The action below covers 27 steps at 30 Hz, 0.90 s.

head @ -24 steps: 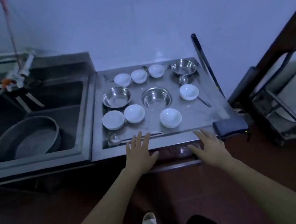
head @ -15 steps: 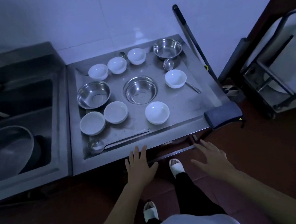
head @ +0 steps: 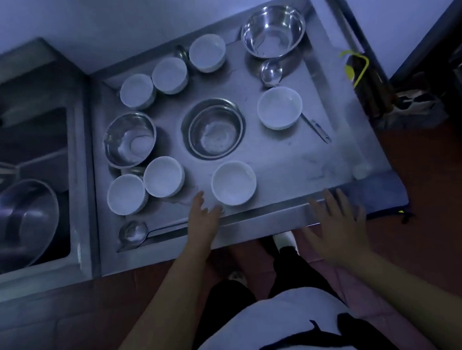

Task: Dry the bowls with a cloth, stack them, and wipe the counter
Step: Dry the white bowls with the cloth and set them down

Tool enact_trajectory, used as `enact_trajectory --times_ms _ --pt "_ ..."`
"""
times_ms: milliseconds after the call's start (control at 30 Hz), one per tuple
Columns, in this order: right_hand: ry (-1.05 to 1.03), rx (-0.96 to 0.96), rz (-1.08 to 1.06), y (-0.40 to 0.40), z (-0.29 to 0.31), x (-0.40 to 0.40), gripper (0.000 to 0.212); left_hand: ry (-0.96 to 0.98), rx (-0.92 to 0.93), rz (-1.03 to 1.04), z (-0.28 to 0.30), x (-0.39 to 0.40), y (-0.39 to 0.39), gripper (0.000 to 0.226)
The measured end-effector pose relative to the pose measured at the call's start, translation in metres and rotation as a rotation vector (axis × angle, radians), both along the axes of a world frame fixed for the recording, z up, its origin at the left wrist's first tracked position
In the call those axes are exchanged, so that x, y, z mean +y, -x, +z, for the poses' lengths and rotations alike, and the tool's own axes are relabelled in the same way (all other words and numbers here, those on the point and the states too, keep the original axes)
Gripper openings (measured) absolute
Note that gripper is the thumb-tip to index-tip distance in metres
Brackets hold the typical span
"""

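Steel counter (head: pixel 290 149) with a raised rim stands against a pale wall, with a sink (head: pixel 29 165) along its left edge and dark red floor below. White bowls (head: pixel 233 182) and steel bowls (head: pixel 215 128) stand spread over it, none stacked. A dark cloth (head: pixel 379 192) lies folded on the front right corner, hanging over the edge. The left hand (head: pixel 203 219) reaches over the front edge, fingers loosely extended and holding nothing, just beside the nearest white bowl. The right hand (head: pixel 338 230) hovers at the front edge with fingers spread, near the cloth but apart from it.
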State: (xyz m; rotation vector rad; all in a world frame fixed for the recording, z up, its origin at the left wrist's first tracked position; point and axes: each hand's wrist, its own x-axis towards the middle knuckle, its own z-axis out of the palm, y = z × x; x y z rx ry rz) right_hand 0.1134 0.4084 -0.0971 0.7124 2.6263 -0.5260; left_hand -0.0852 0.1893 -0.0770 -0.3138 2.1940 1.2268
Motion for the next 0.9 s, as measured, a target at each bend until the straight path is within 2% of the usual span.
enact_trajectory --times_ms 167,233,400,467,567,600,733,900 --pt "-0.029 0.013 -0.077 -0.006 -0.009 0.016 0.078 -0.074 -0.159 0.171 -0.011 0.021 0.025 0.053" --pt "0.002 -0.003 -0.085 -0.011 -0.015 0.018 0.080 -0.097 -0.170 0.221 -0.011 0.029 0.028 0.045" --pt "0.042 -0.036 -0.035 -0.017 -0.016 0.024 0.085 -0.159 -0.186 0.264 -0.023 0.034 0.029 0.053" --pt "0.113 -0.054 -0.097 -0.010 -0.005 0.031 0.081 -0.194 -0.200 0.233 -0.025 0.035 0.030 0.054" --pt "0.094 0.088 -0.148 0.000 0.008 0.056 0.062 -0.215 -0.212 0.173 -0.029 0.037 0.035 0.054" --pt "0.050 0.047 -0.099 0.003 0.012 0.069 0.058 -0.218 -0.211 0.156 -0.031 0.038 0.037 0.054" --pt "0.014 -0.401 0.135 0.038 0.030 0.105 0.069 -0.215 -0.204 0.093 -0.030 0.047 0.042 0.055" --pt "-0.044 -0.619 0.296 0.081 0.030 0.104 0.056 -0.231 -0.242 0.068 -0.019 0.054 0.046 0.060"
